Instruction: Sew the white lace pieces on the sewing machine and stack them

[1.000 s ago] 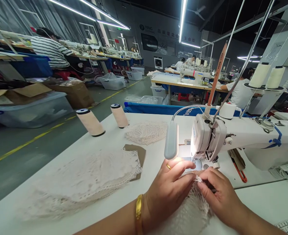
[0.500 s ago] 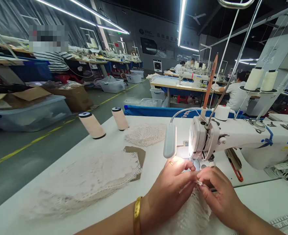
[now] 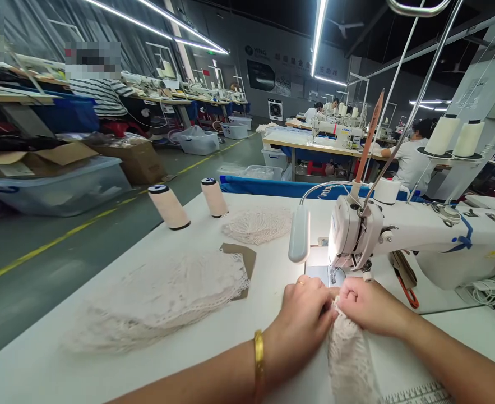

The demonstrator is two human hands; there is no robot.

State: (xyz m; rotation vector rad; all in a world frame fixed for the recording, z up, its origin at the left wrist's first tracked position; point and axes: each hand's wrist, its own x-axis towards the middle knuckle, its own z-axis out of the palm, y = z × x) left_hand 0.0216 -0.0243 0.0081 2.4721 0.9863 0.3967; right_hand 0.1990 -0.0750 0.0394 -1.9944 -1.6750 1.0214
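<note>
My left hand (image 3: 304, 320) and my right hand (image 3: 367, 306) are both closed on the top edge of a cream lace piece (image 3: 350, 365), which trails toward me over the white table (image 3: 230, 342). The two hands touch each other just in front of the needle of the white sewing machine (image 3: 402, 235). A gold bangle sits on my left wrist and a ring on a left finger. The machine's small lamp (image 3: 299, 241) shines on the plate ahead of my fingers.
A pile of lace (image 3: 167, 297) lies to the left on a brown card (image 3: 241, 261), with a smaller lace heap (image 3: 258, 224) behind it. Two thread cones (image 3: 169, 206) stand at the table's far left edge. Other people sit at machines behind; bins line the aisle.
Both hands have drawn back from the needle toward me and closed tighter, bunching the lace from a flat spread into a narrow strip. The view has shifted slightly.
</note>
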